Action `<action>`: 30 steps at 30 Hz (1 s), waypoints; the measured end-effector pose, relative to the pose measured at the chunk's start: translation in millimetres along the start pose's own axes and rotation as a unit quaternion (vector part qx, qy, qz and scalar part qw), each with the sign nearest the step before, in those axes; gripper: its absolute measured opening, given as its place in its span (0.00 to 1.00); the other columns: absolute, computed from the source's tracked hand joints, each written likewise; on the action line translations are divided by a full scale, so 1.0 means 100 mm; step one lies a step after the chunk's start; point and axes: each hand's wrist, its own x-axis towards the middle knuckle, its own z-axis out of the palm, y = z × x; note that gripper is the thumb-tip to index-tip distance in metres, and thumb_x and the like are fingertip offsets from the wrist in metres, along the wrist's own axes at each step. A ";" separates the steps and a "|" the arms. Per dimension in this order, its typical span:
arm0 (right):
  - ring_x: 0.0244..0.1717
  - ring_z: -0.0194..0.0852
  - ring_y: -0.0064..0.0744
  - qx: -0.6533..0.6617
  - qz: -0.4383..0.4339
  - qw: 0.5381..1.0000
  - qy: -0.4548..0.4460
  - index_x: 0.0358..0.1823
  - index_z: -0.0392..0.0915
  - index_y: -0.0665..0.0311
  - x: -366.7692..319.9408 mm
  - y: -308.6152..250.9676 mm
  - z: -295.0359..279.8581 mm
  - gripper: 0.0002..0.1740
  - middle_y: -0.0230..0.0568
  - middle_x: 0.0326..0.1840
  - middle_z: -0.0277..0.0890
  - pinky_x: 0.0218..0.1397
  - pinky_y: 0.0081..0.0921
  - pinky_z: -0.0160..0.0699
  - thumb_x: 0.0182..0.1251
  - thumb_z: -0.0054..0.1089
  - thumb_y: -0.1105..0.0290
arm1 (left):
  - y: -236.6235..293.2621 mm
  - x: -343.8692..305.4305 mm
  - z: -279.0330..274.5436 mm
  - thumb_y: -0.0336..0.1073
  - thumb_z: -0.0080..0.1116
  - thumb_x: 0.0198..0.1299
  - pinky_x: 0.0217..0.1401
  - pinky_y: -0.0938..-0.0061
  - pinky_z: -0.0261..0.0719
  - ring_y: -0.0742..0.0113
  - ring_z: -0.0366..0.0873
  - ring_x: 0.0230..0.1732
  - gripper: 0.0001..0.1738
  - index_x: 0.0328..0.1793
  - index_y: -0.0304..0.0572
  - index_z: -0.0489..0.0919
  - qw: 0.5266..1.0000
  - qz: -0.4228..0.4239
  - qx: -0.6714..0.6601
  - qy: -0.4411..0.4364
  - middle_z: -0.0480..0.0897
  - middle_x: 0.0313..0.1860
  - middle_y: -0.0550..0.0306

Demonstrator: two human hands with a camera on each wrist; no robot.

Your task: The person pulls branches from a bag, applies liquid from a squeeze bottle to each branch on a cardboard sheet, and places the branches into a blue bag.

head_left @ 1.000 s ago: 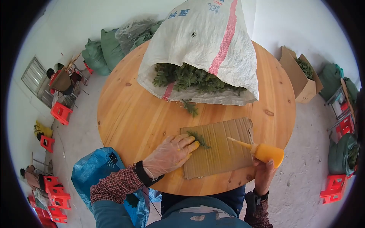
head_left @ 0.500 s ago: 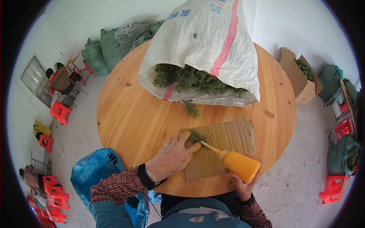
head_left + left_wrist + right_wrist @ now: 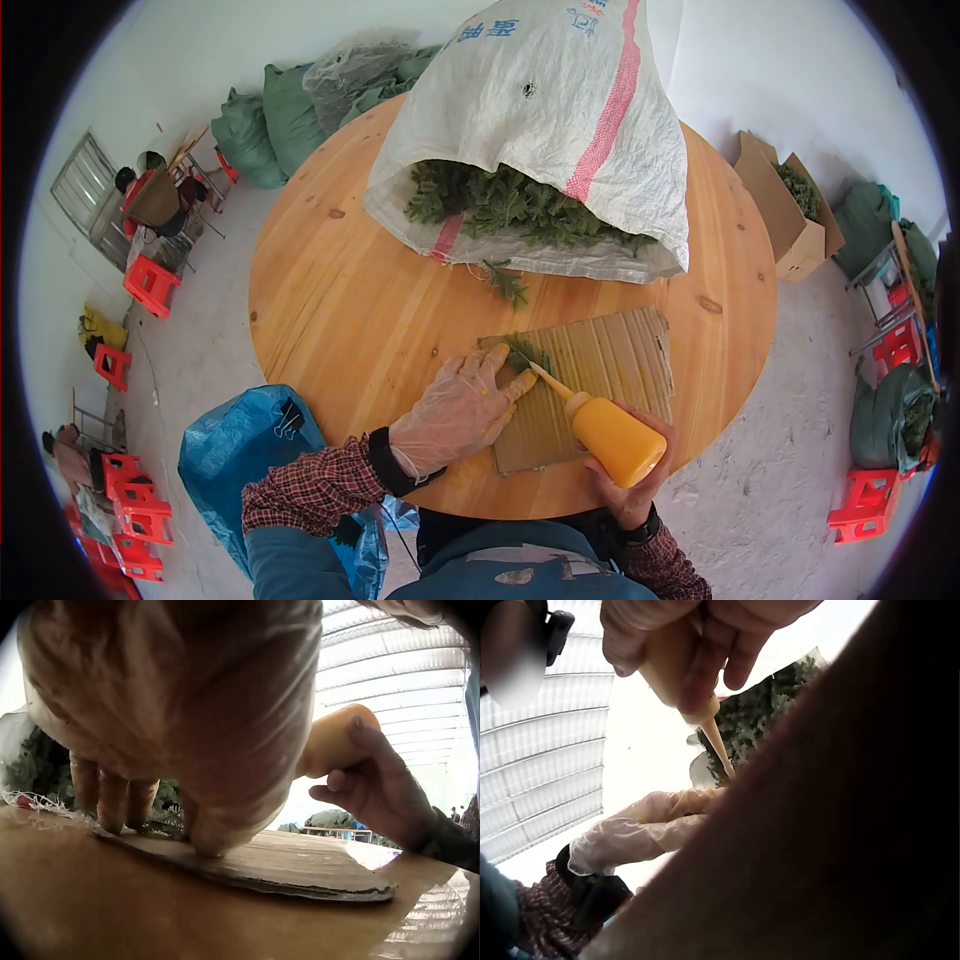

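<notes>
My left hand (image 3: 455,405), in a clear plastic glove with yellow-stained fingertips, rests on a corrugated cardboard sheet (image 3: 600,350). Its spread thumb and fingers point down onto the sheet around a small green needle-leaf sprig (image 3: 530,352). In my right hand (image 3: 632,480), bare, is a yellow-orange squeeze bottle (image 3: 618,440), gripped by its body and tilted. The bottle's long pale nozzle (image 3: 552,379) points toward the sprig, its tip right at the needles beside the left thumb. The right wrist view shows fingers curled round the bottle (image 3: 667,664).
A white woven sack (image 3: 510,110) full of green sprigs lies open across the round wooden table (image 3: 320,290). One loose sprig (image 3: 508,284) lies before its mouth. A blue bag (image 3: 250,435) hangs at the left edge. Red stools (image 3: 152,287) and a cardboard box (image 3: 800,240) stand around.
The right hand has brought the bottle leftward from the cardboard's right edge, nozzle now at the sprig. The left thumb has spread from the fingers; the left hand otherwise stays put.
</notes>
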 end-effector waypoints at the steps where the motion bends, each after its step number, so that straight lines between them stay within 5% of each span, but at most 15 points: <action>1: 0.62 0.74 0.47 -0.001 0.000 1.000 -0.001 0.66 0.56 0.65 0.00 -0.01 0.00 0.46 0.57 0.65 0.67 0.59 0.41 0.84 0.54 0.79 0.60 | 0.00 0.00 0.00 0.40 0.57 0.64 0.59 0.55 0.73 0.41 0.76 0.55 0.27 0.70 0.49 0.73 1.000 0.000 -0.001 0.001 0.69 0.66 0.31; 4: 0.65 0.71 0.44 0.060 0.052 0.997 0.011 0.65 0.58 0.65 -0.01 -0.04 0.00 0.46 0.56 0.66 0.68 0.69 0.38 0.71 0.49 0.82 0.69 | 0.00 0.01 0.00 0.41 0.57 0.63 0.59 0.55 0.72 0.42 0.76 0.55 0.28 0.70 0.49 0.73 1.000 -0.008 0.004 -0.017 0.70 0.65 0.31; 9: 0.65 0.71 0.45 0.061 0.052 0.997 0.010 0.65 0.58 0.65 0.00 -0.01 0.01 0.45 0.56 0.66 0.68 0.69 0.38 0.72 0.50 0.82 0.69 | 0.00 0.00 0.01 0.41 0.54 0.66 0.62 0.51 0.70 0.37 0.74 0.57 0.26 0.71 0.53 0.73 0.999 -0.021 -0.020 -0.022 0.69 0.66 0.34; 12: 0.62 0.74 0.48 0.027 0.027 0.999 0.002 0.65 0.56 0.65 0.01 0.01 0.02 0.45 0.58 0.65 0.67 0.58 0.42 0.85 0.55 0.79 0.60 | 0.01 0.00 0.00 0.41 0.54 0.66 0.61 0.52 0.70 0.38 0.74 0.56 0.26 0.71 0.53 0.73 0.999 -0.021 -0.019 -0.023 0.69 0.66 0.34; 30: 0.63 0.73 0.47 -0.006 0.018 1.000 -0.013 0.65 0.57 0.65 0.05 -0.04 -0.01 0.44 0.58 0.66 0.67 0.62 0.41 0.80 0.54 0.79 0.64 | 0.01 0.00 0.03 0.41 0.54 0.65 0.61 0.52 0.69 0.41 0.74 0.58 0.26 0.70 0.52 0.73 1.000 -0.014 -0.006 -0.003 0.70 0.66 0.35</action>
